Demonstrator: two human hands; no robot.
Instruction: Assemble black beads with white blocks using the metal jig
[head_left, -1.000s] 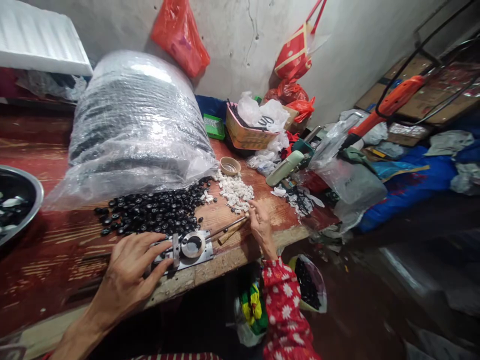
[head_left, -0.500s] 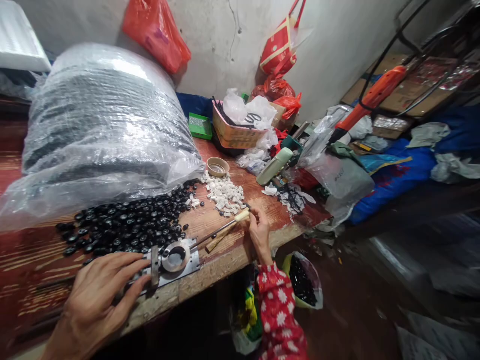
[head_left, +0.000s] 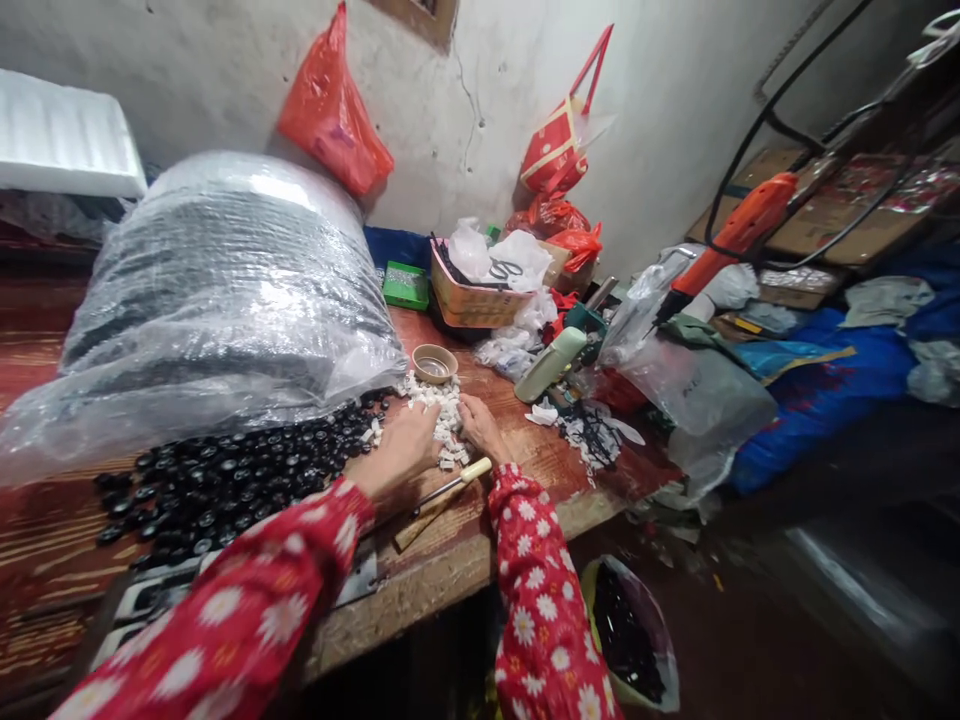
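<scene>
Head view: white bits (head_left: pixel 453 453) were piled on the table (head_left: pixel 504 385), left hand (head_left: pixel 401 442) and right hand (head_left: pixel 480 428) right at them.
Grip: couldn't tell for either hand, fingers too hidden in the pile.
In the way: left sleeve (head_left: pixel 277 590) covered most of the jig (head_left: pixel 361 578); screwdriver (head_left: pixel 475 470) lay in front of the pile beside a stick (head_left: pixel 427 522); black knobs (head_left: pixel 217 490) spread off to the left.
Count: one screwdriver, one stick, one bottle (head_left: pixel 551 362), one bowl (head_left: pixel 436 375) just behind the pile; way too many bits and knobs to count.
Containers: clear bag (head_left: pixel 240 270) bulged with dark stuff; basket (head_left: pixel 480 306) had black rods, white plastic and scissors (head_left: pixel 505 269); bucket (head_left: pixel 663 620) held black pieces.
</scene>
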